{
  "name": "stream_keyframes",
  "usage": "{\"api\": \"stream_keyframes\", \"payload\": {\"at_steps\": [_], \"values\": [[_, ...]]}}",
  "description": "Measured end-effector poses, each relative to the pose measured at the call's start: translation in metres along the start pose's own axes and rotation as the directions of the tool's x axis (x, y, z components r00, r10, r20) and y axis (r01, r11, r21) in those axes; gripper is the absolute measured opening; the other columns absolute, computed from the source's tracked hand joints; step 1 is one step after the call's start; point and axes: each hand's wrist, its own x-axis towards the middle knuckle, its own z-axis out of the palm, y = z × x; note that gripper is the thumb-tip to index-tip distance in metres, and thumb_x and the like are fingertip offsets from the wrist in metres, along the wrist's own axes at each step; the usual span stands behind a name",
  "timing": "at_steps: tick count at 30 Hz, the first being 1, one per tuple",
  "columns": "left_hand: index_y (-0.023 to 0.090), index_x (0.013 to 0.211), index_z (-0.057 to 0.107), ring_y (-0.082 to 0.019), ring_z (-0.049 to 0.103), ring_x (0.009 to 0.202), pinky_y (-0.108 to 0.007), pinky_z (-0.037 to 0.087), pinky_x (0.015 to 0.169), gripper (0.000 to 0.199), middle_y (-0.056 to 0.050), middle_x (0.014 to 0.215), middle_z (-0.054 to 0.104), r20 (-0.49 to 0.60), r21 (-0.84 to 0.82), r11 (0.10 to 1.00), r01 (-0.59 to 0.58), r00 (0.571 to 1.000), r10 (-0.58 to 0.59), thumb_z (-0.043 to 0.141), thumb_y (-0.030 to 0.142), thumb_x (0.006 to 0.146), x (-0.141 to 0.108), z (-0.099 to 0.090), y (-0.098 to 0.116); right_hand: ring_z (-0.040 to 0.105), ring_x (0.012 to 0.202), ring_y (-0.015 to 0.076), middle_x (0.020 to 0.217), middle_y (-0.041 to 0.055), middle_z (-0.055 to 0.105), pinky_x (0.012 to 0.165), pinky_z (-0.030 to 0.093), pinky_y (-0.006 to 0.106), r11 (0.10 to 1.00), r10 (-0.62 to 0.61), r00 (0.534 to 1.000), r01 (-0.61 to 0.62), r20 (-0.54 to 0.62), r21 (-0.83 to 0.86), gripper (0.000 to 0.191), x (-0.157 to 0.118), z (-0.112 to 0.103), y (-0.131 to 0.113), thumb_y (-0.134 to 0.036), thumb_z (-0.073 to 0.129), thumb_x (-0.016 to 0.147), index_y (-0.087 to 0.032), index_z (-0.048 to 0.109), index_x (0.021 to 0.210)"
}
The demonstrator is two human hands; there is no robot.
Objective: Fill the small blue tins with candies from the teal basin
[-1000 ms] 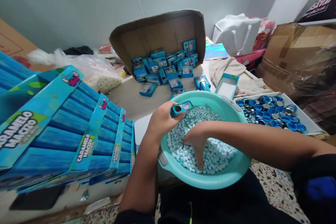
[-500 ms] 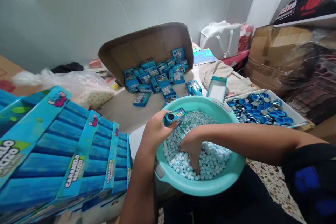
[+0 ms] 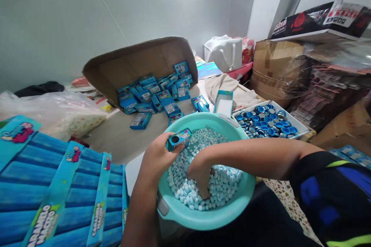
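A turquoise basin [image 3: 211,220] filled with small pale blue and white candies [image 3: 224,187] sits close in front of me. My left hand [image 3: 159,153] is closed around a small blue candy box [image 3: 180,139], held tilted over the basin's left rim. A dark round spot shows on the face of that box. Inside the basin, my right hand [image 3: 201,168] points downward with its fingers sunk among the candies. The candies hide its fingertips, so I cannot tell whether it grips any.
Left stand stacked blue display cartons [image 3: 63,185]. Behind the basin, a tipped cardboard box [image 3: 130,60] spills small blue boxes [image 3: 164,96] onto the table. To the right are a white tray [image 3: 303,131] of blue-and-silver caps [image 3: 265,121], an open small carton [image 3: 223,102] and a cloth [image 3: 240,94].
The view has swung to the right, so everything appears shifted left and slightly lower. My left hand still holds the candy box, and my right hand stays in the candies.
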Motion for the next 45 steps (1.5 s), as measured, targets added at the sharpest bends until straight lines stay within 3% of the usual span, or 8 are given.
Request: {"api": "stream_keyframes", "payload": {"at_steps": [4, 8, 11, 18, 28, 32, 37, 45], "values": [[0.023, 0.108, 0.067, -0.027, 0.067, 0.098, -0.037, 0.049, 0.083, 0.035, -0.005, 0.106, 0.072, 0.013, 0.014, 1.000, 0.000, 1.000, 0.000, 0.069, 0.047, 0.083, 0.001, 0.000, -0.001, 0.066, 0.075, 0.0193, 0.080, -0.0058, 0.065, 0.059, 0.054, 0.028, 1.000, 0.000, 1.000, -0.001, 0.026, 0.027, 0.057, 0.006, -0.004, 0.004, -0.046, 0.090, 0.048, -0.024, 0.071, 0.097], [0.023, 0.108, 0.067, -0.027, 0.067, 0.097, -0.036, 0.049, 0.081, 0.035, -0.005, 0.106, 0.073, 0.015, 0.023, 1.000, -0.008, 1.000, 0.008, 0.069, 0.049, 0.084, 0.000, -0.001, 0.001, 0.067, 0.066, 0.0244, 0.066, -0.0051, 0.059, 0.053, 0.056, 0.034, 0.987, 0.163, 0.912, -0.143, 0.377, -0.079, 0.049, 0.035, -0.002, 0.011, -0.039, 0.092, 0.042, -0.022, 0.060, 0.076], [0.023, 0.107, 0.068, -0.027, 0.068, 0.098, -0.036, 0.049, 0.081, 0.034, -0.005, 0.106, 0.073, 0.000, 0.022, 1.000, 0.005, 1.000, -0.005, 0.070, 0.047, 0.083, 0.000, 0.000, 0.001, 0.066, 0.060, 0.0249, 0.058, -0.0068, 0.055, 0.050, 0.053, 0.034, 0.986, 0.168, 0.886, -0.145, 0.432, -0.086, 0.050, 0.047, 0.000, 0.014, -0.037, 0.091, 0.042, -0.023, 0.055, 0.074], [0.023, 0.107, 0.067, -0.027, 0.068, 0.098, -0.036, 0.049, 0.081, 0.035, -0.005, 0.105, 0.074, -0.087, -0.039, 0.996, 0.085, 0.992, -0.088, 0.073, 0.043, 0.079, -0.002, 0.003, 0.002, 0.062, 0.058, 0.0183, 0.063, -0.0057, 0.061, 0.056, 0.048, 0.029, 0.998, 0.064, 0.959, -0.063, 0.275, -0.013, 0.059, 0.017, -0.014, 0.001, -0.042, 0.084, 0.065, -0.017, 0.065, 0.115], [0.020, 0.102, 0.067, -0.025, 0.067, 0.094, -0.033, 0.049, 0.078, 0.032, -0.006, 0.102, 0.073, -0.104, -0.158, 0.987, 0.040, 0.993, -0.057, 0.074, 0.027, 0.071, -0.007, 0.003, 0.005, 0.061, 0.057, 0.0145, 0.065, -0.0045, 0.059, 0.051, 0.044, 0.025, 0.917, 0.046, 0.995, -0.006, -0.091, 0.399, 0.032, -0.020, -0.038, -0.021, -0.035, 0.077, 0.071, -0.021, 0.056, 0.091], [0.019, 0.092, 0.068, -0.023, 0.066, 0.086, -0.031, 0.050, 0.074, 0.021, -0.003, 0.091, 0.072, 0.009, -0.199, 0.978, -0.057, 0.998, 0.060, 0.071, 0.026, 0.072, -0.012, 0.003, 0.009, 0.055, 0.051, 0.0126, 0.061, -0.0036, 0.056, 0.041, 0.034, 0.023, 0.769, 0.097, 0.937, 0.144, -0.336, 0.622, 0.029, -0.020, -0.038, -0.021, -0.033, 0.074, 0.071, -0.023, 0.049, 0.081], [0.019, 0.107, 0.071, -0.023, 0.068, 0.092, -0.033, 0.053, 0.083, 0.031, -0.003, 0.104, 0.075, 0.193, -0.383, 0.916, -0.117, 0.960, 0.203, 0.075, 0.030, 0.078, -0.016, 0.003, 0.019, 0.046, 0.048, 0.0102, 0.061, -0.0059, 0.050, 0.039, 0.025, 0.023, 0.461, 0.182, 0.746, 0.511, -0.641, 0.725, 0.035, -0.007, -0.037, -0.014, -0.033, 0.072, 0.071, -0.025, 0.039, 0.077], [0.016, 0.111, 0.073, -0.025, 0.069, 0.090, -0.037, 0.054, 0.084, 0.040, -0.003, 0.103, 0.076, 0.230, -0.337, 0.936, -0.105, 0.954, 0.190, 0.080, 0.027, 0.074, -0.014, 0.006, 0.018, 0.055, 0.062, 0.0130, 0.067, -0.0051, 0.057, 0.056, 0.044, 0.026, 0.421, 0.228, 0.675, 0.582, -0.702, 0.696, 0.038, 0.007, -0.028, -0.008, -0.038, 0.078, 0.073, -0.025, 0.044, 0.080]]}}
